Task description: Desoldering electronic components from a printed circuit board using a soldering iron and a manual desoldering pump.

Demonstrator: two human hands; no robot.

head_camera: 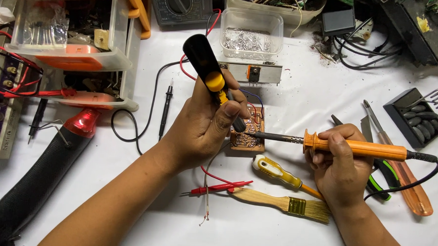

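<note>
Your left hand (206,122) is clamped around a black and yellow solder pump (207,68), its nozzle pointing down at the small brown circuit board (248,135) that lies just past your fingertips, between your two hands. Your right hand (339,162) is closed around the orange handle of the soldering iron (356,147); the metal shaft runs from that hand across to the board and its tip meets the board right under the pump's nozzle. Your left fingers hide the near left edge of the board, and the exact spot where tip and nozzle meet is too small to make out. Just below your right hand lie a yellow-handled screwdriver (278,171) and a wooden paintbrush (284,202); a red probe (218,187) lies beneath your left wrist. Beyond your left hand stand a clear tub of small metal parts (251,33) and a black probe (166,108). Pliers with green grips (381,177) sit partly hidden under your right hand.
</note>
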